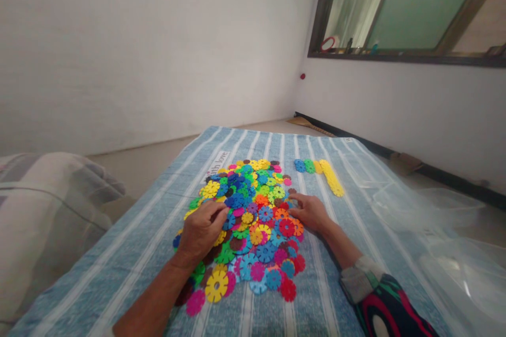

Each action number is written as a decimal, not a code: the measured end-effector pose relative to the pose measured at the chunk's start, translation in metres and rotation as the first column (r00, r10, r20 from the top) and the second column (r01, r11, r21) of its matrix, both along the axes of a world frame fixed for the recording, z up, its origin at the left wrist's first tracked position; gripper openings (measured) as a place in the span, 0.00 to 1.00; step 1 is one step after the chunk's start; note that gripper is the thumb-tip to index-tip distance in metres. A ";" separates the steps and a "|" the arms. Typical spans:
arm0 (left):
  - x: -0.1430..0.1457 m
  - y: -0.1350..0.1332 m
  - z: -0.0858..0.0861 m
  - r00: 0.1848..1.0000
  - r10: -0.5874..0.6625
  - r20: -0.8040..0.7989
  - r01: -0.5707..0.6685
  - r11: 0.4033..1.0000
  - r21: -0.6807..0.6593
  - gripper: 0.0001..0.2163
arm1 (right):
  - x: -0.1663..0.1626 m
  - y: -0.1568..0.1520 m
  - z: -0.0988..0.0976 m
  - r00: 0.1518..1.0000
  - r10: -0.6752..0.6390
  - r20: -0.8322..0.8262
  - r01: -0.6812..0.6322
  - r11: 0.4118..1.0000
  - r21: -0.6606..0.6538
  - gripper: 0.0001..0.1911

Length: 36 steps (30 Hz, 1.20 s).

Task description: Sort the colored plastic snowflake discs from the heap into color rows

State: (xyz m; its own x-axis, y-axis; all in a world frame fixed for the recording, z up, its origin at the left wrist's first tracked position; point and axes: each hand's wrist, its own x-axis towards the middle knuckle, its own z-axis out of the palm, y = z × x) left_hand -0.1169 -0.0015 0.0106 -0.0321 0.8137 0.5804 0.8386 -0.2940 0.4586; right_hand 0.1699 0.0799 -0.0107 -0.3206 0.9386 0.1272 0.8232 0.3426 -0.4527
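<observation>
A heap of colourful notched snowflake discs (249, 221) lies on a striped blue cloth (150, 253). My left hand (203, 229) rests on the left side of the heap, its fingers curled together beside some blue discs (236, 200); whatever is between the fingertips is hidden. At the heap's right edge is my right hand (310, 212), thumb and fingers slightly apart, touching or just above the orange discs (282, 214). A large yellow disc (217, 284) lies at the near edge of the heap.
Right of the heap, a row of overlapping yellow discs (331, 178) adjoins small blue (300, 165) and green (309, 166) groups. Clear plastic containers (470, 274) stand along the right side. A cloth-covered shape (47, 221) is at the left, and a white wall (158, 52) rises behind.
</observation>
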 end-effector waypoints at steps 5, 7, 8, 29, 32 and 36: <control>0.000 -0.001 0.000 1.000 0.001 -0.004 -0.001 1.000 -0.005 0.11 | 0.001 0.003 -0.006 0.995 0.018 -0.098 -0.017 1.000 0.007 0.16; 0.000 -0.001 -0.001 1.000 0.007 -0.010 -0.006 1.000 0.003 0.11 | 0.001 0.003 -0.008 0.994 0.012 -0.107 -0.009 1.000 0.028 0.15; 0.000 0.000 -0.001 1.000 0.009 -0.011 -0.009 1.000 0.005 0.11 | 0.001 0.002 -0.008 0.995 0.005 -0.102 -0.002 0.999 0.034 0.14; -0.017 0.003 0.002 0.979 0.187 0.079 -0.187 0.982 -0.011 0.11 | -0.003 0.005 -0.008 0.997 -0.069 -0.036 0.070 0.997 0.045 0.14; -0.022 0.004 0.002 0.971 0.217 0.104 -0.216 0.976 -0.013 0.11 | -0.003 0.005 -0.013 0.979 -0.101 -0.177 0.106 0.994 0.018 0.10; -0.029 0.005 0.004 0.959 0.257 0.122 -0.256 0.966 -0.025 0.10 | 0.000 0.005 -0.014 0.900 -0.108 -0.421 0.051 0.988 -0.146 0.11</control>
State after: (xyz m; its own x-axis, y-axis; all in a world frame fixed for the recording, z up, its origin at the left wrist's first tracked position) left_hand -0.1457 0.0032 0.0147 -0.3115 0.7740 0.5513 0.8221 -0.0714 0.5648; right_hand 0.1696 0.0854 -0.0246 -0.1860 0.9761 0.1123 0.5631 0.1996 -0.8019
